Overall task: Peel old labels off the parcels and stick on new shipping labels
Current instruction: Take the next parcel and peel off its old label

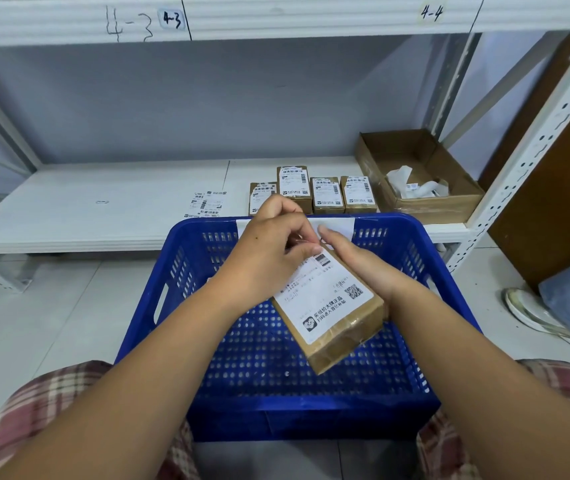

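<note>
In the head view, the person holds one brown parcel (345,336) in the air above a blue basket (179,271), which stands between the knees. The parcel is tilted, with its near end lower, and a white label (325,303) covers most of its upper face. The right hand (359,265) grips the parcel along its right side, with the index finger stretched forward past the far end. The left hand (273,247) is over the far end of the parcel with its fingers curled, and the thumb and fingertips pinch the label at its far edge.

Behind the basket, four small parcels (326,195) with labels stand side by side on a white shelf (103,202). Just left of them a loose label sheet (207,202) lies flat. To their right is an open cardboard box (432,206) with crumpled white paper (415,185) inside.
</note>
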Demonstrator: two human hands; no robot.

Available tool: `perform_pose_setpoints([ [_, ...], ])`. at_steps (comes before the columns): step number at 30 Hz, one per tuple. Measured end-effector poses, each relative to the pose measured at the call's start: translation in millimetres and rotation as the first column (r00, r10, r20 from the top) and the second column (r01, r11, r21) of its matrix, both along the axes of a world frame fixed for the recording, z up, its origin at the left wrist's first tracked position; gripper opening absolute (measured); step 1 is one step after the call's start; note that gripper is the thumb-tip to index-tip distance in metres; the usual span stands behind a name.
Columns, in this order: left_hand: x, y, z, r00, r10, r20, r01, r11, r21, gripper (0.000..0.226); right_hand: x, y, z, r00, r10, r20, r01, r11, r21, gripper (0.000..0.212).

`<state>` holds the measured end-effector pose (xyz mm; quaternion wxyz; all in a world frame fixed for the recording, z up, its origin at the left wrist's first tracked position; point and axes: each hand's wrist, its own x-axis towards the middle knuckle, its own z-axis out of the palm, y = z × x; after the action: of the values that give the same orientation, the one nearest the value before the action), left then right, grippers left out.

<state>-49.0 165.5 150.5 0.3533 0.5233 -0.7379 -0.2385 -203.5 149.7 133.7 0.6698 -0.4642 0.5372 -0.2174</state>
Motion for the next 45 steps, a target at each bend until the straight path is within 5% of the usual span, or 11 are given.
perform_pose_setpoints([
  [4,12.7,-9.5,-4.2,0.985,0.124,0.116,-0.112,0.989,-0.101,0.009,1.0,-7.8,-8.6,0.985,-0.073,0.155,0.061,0.995,0.079,0.060],
  [14,21.5,-21.5,-13.1,0.912,0.358,0.202,-0.328,0.930,-0.168,0.009,1.6,-7.4,-11.8,0.970,-0.112,0.214,0.124,0.992,-0.040,0.029],
  [21,16.6,-18.6,-13.1,0.931,0.342,0.131,-0.300,0.916,-0.265,0.011,5.0,-7.0,-12.6,0.952,-0.191,0.241,0.223,0.968,-0.112,0.021],
  [34,11.9,-7.6,-10.0,0.976,0.216,-0.007,-0.212,0.955,-0.208,0.017,2.7,-7.5,-8.6,0.938,-0.254,0.236,0.289,0.949,-0.127,0.034],
  [41,9.9,-8.1,-5.5,0.973,0.189,-0.129,-0.211,0.960,-0.182,0.060,7.4,-1.9,-6.8,0.946,-0.254,0.203,0.300,0.923,-0.243,0.033],
  [45,6.9,-13.4,-14.9,0.956,0.285,0.071,-0.251,0.918,-0.306,0.018,11.3,-0.2,-9.9,0.955,-0.251,0.158,0.288,0.914,-0.285,0.034],
])
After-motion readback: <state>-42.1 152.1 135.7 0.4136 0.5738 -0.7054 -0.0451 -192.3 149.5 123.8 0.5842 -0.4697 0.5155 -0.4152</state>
